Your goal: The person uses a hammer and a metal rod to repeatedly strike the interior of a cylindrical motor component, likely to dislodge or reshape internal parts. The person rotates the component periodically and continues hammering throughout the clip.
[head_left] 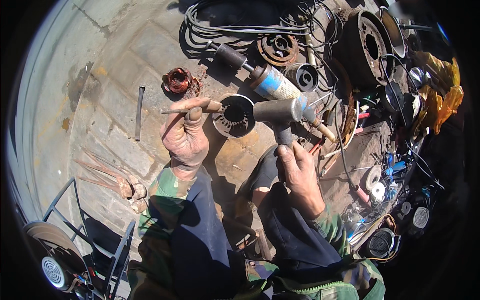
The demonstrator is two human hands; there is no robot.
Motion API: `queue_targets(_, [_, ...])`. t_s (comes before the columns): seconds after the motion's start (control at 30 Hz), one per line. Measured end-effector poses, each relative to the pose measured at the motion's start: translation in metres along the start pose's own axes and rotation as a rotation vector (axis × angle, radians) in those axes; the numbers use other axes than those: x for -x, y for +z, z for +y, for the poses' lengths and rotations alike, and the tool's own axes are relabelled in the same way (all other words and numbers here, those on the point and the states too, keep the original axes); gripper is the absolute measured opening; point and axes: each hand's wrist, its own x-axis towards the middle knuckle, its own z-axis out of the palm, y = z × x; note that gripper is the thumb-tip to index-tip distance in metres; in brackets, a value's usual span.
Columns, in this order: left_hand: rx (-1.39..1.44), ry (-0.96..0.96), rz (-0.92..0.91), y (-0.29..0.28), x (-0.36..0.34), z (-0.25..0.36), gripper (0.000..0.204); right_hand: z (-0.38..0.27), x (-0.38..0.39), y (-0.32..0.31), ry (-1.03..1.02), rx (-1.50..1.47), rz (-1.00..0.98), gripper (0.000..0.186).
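My left hand [184, 134] is closed around a thin metal punch [192, 108], pinched between thumb and fingers so the rod lies almost level, its pointed end toward nine o'clock and its blunter end toward the stator at three o'clock. My right hand [299, 175] is clamped on the handle of a heavy hammer [278, 113], whose grey cylindrical head sits at twelve o'clock of that hand, raised just beside the punch's end.

Between the two tools, slightly beyond them, lies a round motor stator [234, 116] with a slotted bore, resting on the brick pavement [125, 75]. At eleven o'clock of my left hand sits a bundle of reddish copper winding [177, 80], and at nine o'clock a flat dark metal strip [139, 112] lies on the bricks. At one o'clock of the stator a blue and white motor armature [272, 82] lies on its shaft, with a rusty end bell [278, 48] and coiled black cable [235, 25] farther off. A large rusted motor housing [367, 47] stands at two o'clock.

I judge the step to be driving or clearing something at the stator, with punch and hammer lifted but not yet set on it. The next move would call for seating the punch tip squarely on the stator before any blow, keeping my left fingers clear of the hammer face.
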Motion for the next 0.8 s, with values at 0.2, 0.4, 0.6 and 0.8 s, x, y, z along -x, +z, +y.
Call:
queue_targets(0.2, [-0.020, 0.044, -0.013, -0.001, 0.007, -0.016, 0.024, 0.005, 0.000, -0.005, -0.025, 0.007, -0.018, 0.036])
queue_targets(0.4, [-0.051, 0.051, 0.004, 0.001, 0.007, -0.016, 0.026, 0.011, 0.002, -0.007, -0.037, -0.035, -0.018, 0.038])
queue_targets(0.6, [-0.081, 0.180, -0.194, 0.000, 0.005, -0.016, 0.026, 0.006, 0.001, -0.005, 0.045, -0.031, -0.019, 0.039])
queue_targets(0.8, [-0.147, 0.386, -0.381, 0.003, 0.011, -0.041, 0.042, 0.004, 0.004, -0.003, 0.018, -0.092, -0.032, 0.037])
